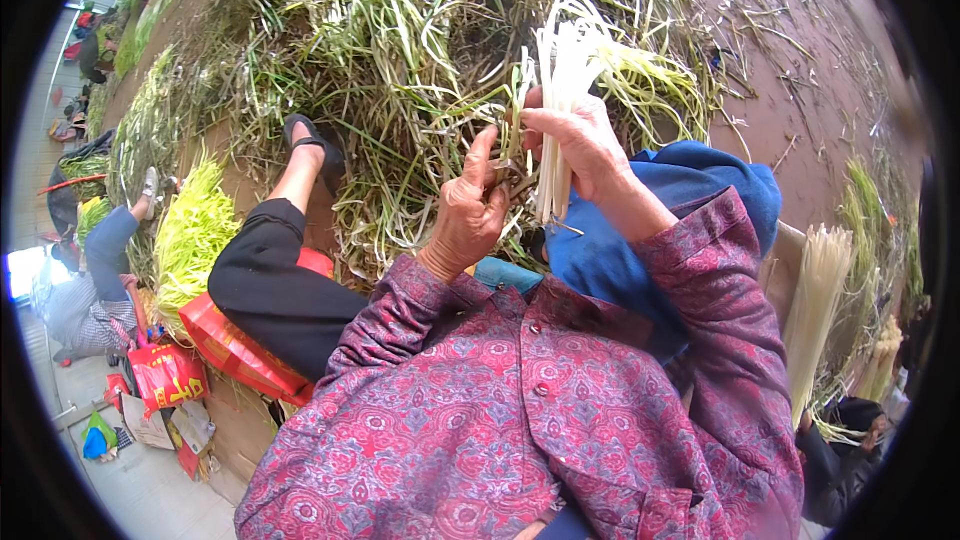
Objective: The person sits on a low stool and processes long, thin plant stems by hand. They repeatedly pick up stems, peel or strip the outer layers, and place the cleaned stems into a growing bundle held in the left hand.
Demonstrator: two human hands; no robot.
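Observation:
A bundle of long white stalks (559, 79), resembling blanched garlic chives, stands upright in my right hand (581, 142). Its yellow-green leaf tips droop over to the right. Close to my right fingertips is a separate slim greenish stalk (516, 109). My left hand (472, 202), just left of the bundle, has its index finger raised. Its thumb and curled fingers pinch brownish withered leaves (511, 171) near that stalk's lower end. Below and beyond both hands spreads a heap of loose green and dried leaves (405, 67).
Bright yellow-green leaves (191, 232) stand by a red bag (232, 345) at my left. A tall bundle of pale stalks (817, 315) is at my right. Another person (97, 307) sits at far left; a dark-sleeved person (840, 465) is at lower right. Brown floor (795, 90) carries scattered scraps.

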